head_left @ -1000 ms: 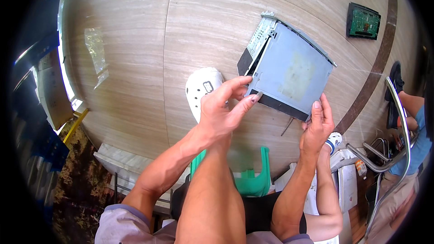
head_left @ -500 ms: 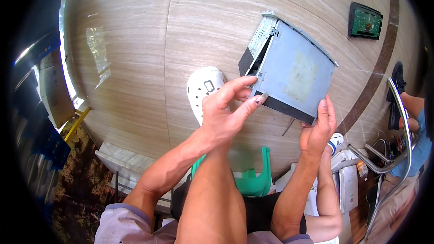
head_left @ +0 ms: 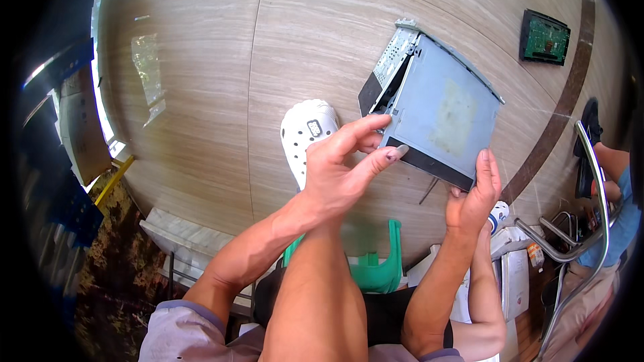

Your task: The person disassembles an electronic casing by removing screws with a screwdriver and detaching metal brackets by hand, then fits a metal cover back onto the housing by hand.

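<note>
A flat, box-shaped metal electronics unit is held tilted above the tiled floor. It has a grey cover with a yellowish worn patch and a black strip along its near edge. On its left side a dark gap shows between the cover and the perforated side frame. My left hand pinches the unit's near left corner, thumb by the black strip and index finger by the gap. Around the near right corner, my right hand is closed, its fingers partly hidden underneath. A thin dark rod shows below the near edge; its kind is unclear.
A black panel with a green circuit board lies at the far right. A white clog is on my foot, left of the unit. Below stands a green plastic stool. Another person's leg and a metal-framed chair are at right.
The unit and both hands appear slightly lower and further right, much of it a shift of the whole view. Both hands keep their hold.
</note>
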Demonstrator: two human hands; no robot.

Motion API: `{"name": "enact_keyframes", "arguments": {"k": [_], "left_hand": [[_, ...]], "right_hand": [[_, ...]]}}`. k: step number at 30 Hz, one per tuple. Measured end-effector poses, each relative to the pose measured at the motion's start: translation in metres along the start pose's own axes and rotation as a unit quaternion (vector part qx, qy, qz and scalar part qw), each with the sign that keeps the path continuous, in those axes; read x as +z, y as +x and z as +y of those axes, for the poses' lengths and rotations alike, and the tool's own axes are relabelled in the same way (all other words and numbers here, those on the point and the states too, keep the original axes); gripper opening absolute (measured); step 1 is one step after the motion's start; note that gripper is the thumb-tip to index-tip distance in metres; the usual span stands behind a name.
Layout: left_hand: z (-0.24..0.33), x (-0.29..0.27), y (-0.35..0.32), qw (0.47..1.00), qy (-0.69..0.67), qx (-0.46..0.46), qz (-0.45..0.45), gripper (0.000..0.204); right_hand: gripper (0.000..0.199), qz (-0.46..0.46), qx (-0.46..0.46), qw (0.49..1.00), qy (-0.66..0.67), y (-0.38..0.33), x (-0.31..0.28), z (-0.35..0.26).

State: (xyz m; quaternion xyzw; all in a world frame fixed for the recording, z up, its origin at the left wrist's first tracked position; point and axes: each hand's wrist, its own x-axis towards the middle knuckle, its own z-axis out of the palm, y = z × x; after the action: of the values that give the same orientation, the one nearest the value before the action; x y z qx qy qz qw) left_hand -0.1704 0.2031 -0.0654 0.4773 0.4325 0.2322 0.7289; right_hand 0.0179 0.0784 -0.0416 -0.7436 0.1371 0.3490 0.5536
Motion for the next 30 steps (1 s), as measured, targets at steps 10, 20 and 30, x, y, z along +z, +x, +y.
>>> {"name": "enact_keyframes", "arguments": {"k": [10, 20, 30], "left_hand": [[0.005, 0.003, 0.003, 1.0, -0.005, 0.011, -0.007, 0.046], [-0.008, 0.005, 0.0, 0.998, 0.005, -0.041, 0.041, 0.042], [-0.024, -0.003, 0.01, 0.981, 0.166, 0.089, 0.051, 0.036]], "right_hand": [[0.032, 0.001, 0.026, 0.999, 0.032, -0.001, 0.0, -0.006], [0.033, -0.007, -0.019, 1.0, -0.002, 0.002, 0.002, 0.01], [0.045, 0.078, -0.135, 0.965, -0.211, 0.008, 0.006, 0.03]]}}
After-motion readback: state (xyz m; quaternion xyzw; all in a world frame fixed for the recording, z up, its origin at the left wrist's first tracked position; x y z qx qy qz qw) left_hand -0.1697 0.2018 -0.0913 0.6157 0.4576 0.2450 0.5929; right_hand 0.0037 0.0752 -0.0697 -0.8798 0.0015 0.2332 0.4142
